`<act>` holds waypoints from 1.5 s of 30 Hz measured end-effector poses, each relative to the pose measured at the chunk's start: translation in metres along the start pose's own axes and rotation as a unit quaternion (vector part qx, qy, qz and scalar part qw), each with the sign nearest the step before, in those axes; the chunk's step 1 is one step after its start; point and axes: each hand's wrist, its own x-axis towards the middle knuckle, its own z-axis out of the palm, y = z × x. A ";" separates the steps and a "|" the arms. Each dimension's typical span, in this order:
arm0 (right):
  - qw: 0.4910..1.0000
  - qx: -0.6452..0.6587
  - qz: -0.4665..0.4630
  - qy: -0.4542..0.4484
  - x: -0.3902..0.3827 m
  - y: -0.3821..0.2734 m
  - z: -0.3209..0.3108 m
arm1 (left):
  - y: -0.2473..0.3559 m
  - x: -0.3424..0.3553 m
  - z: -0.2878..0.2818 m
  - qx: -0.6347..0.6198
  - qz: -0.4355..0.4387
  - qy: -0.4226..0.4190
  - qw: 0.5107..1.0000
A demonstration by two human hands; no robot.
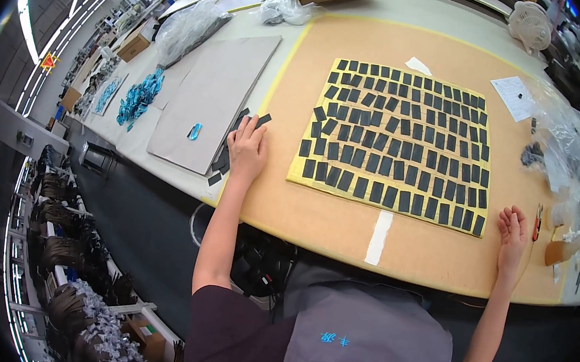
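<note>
On the left of the brown board (341, 228), the left hand (247, 150) lies flat, fingers spread on loose black strips (225, 154). Near the right edge, the right hand (513, 230) rests open, beside the yellow sheet (297, 176) of black pieces.

Long pale worktable (166, 162), dark floor (152, 237), ceiling strip lights (29, 30), shelving (52, 256) on left

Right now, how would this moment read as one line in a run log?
left hand: flat on loose black strips | right hand: resting empty on brown board | yellow sheet: covered in rows of black pieces
</note>
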 end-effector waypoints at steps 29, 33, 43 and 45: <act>0.999 0.037 -0.013 -0.022 0.010 0.016 -0.030 | -0.044 -0.020 0.005 -0.070 -0.174 -0.113 0.976; 0.999 0.038 -0.004 -0.012 0.010 0.013 -0.029 | -0.037 -0.009 0.013 -0.116 -0.145 -0.132 0.974; 0.999 0.036 -0.011 0.015 0.003 0.001 -0.007 | -0.053 0.041 0.040 -0.067 -0.159 -0.158 0.972; 0.999 0.030 -0.009 0.034 0.003 -0.009 -0.001 | -0.051 0.043 0.039 -0.082 -0.160 -0.154 0.972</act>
